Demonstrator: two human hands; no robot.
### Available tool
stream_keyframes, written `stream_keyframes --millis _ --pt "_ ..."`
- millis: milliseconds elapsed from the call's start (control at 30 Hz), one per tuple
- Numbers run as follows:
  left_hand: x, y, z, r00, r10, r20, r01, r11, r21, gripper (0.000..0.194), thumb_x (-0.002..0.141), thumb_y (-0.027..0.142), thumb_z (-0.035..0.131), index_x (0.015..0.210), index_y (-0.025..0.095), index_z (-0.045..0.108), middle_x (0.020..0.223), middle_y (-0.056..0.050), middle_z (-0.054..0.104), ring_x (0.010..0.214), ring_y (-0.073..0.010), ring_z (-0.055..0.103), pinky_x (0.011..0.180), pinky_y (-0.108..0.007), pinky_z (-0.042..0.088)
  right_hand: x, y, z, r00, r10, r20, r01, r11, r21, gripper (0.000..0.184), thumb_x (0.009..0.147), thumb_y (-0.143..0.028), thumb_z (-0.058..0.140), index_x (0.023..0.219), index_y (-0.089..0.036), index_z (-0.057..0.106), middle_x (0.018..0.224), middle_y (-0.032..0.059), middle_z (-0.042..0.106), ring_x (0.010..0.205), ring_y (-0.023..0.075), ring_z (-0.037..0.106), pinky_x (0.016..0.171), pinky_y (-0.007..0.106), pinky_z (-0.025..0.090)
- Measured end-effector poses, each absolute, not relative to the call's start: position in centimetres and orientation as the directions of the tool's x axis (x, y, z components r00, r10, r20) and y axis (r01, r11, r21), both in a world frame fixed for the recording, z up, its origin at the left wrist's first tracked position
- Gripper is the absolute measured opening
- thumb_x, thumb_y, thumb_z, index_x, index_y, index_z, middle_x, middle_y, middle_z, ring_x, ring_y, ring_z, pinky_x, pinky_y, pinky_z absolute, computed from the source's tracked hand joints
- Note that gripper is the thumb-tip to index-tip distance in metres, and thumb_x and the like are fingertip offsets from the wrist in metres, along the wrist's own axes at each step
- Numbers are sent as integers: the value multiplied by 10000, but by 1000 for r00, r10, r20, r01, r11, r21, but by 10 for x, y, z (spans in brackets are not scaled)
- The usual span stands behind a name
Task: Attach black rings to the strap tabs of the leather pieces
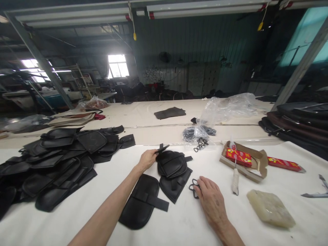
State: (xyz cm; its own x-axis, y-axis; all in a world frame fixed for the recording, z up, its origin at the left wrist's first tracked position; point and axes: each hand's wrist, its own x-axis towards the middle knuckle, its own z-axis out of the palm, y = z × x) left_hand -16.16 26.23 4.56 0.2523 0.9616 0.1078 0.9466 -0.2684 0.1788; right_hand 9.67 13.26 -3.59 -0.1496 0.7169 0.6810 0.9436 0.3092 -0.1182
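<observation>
**Hands at a small pile of strapped black pieces**

Left hand [148,160] pinches a flat black piece [163,149], seen nearly edge-on, at the upper left of a small pile [172,165]. Right hand [211,201], resting low over the table, has thumb and fingers closed on black loops [194,188]; whether these are rings or tool handles cannot be told. The small pile lies between the hands, overlapping, with strap ends jutting out. Just below it, a single strapped piece [139,208] lies apart; its strap already crosses its face, and the free end carries no loop.

Judged from the layout, work is partway: few pieces lie near the hands, while a far larger heap [89,141] spreads to the left. Whether that heap is finished or waiting cannot be told.

Farther right are a white-handled tool [235,184], an open cardboard box [242,173] and a translucent block [271,208]. Beyond the small pile, more dark loops [201,145] lie beside clear plastic [230,107].
</observation>
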Motion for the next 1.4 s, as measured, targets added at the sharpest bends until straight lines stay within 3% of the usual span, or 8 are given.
stream_keyframes --millis 133,233,367,567,767,933,1100,1400 --pt "-136 244 57 201 946 254 963 -238 124 248 919 238 417 1104 134 545 1137 -109 580 1061 -224 537 926 -434 417 96 133 -33 -121 737 665 945 290 -150 473 982 -378 216 880 -157 621 966 119 650 886 243 570 784 368 412" --pt "-107 225 53 298 917 265 941 -330 82 276 885 152 396 1118 156 543 1276 -110 514 1182 -213 446 1017 -353 330 95 133 -31 -108 750 652 944 284 -170 463 984 -364 225 861 -165 625 967 115 645 875 241 570 771 371 420" --pt "-80 211 38 365 914 178 924 -380 54 251 839 155 447 1056 182 569 1161 -90 585 1066 -220 532 922 -334 401 96 132 -31 -98 760 643 942 280 -187 453 984 -339 238 843 -161 630 962 115 647 867 241 572 769 374 427" --pt "-72 217 39 360 931 63 932 -362 23 367 811 429 552 1051 152 560 1040 -112 603 944 -269 574 800 -400 459 97 131 -31 -87 776 625 939 273 -209 356 970 -292 323 852 -157 631 955 107 650 860 242 576 766 372 432" --pt "-81 232 49 355 935 7 934 -354 51 282 874 334 528 1082 148 561 1000 -62 619 872 -192 602 792 -408 486 97 131 -29 -77 786 614 939 265 -221 206 928 -246 453 827 -174 618 967 94 646 865 227 583 775 356 435" --pt "-108 243 72 222 967 126 965 -236 113 220 912 226 430 1029 137 593 886 -55 670 825 -185 630 751 -342 489 97 131 -28 -72 790 609 941 257 -221 175 918 -238 478 818 -181 610 957 86 646 858 221 586 768 352 441" --pt "-101 221 82 135 953 273 981 -167 96 391 851 96 373 1217 156 497 1141 -120 634 1053 -246 574 889 -340 404 97 131 -27 -73 792 606 939 259 -226 220 936 -250 442 814 -180 612 942 89 643 859 220 578 766 355 436" --pt "-64 195 43 266 961 81 958 -273 88 153 855 187 460 937 193 590 1001 -65 668 932 -212 621 773 -295 440 99 129 -25 -95 812 576 937 268 -222 141 905 -230 510 836 -165 614 959 86 641 868 228 571 766 352 432"
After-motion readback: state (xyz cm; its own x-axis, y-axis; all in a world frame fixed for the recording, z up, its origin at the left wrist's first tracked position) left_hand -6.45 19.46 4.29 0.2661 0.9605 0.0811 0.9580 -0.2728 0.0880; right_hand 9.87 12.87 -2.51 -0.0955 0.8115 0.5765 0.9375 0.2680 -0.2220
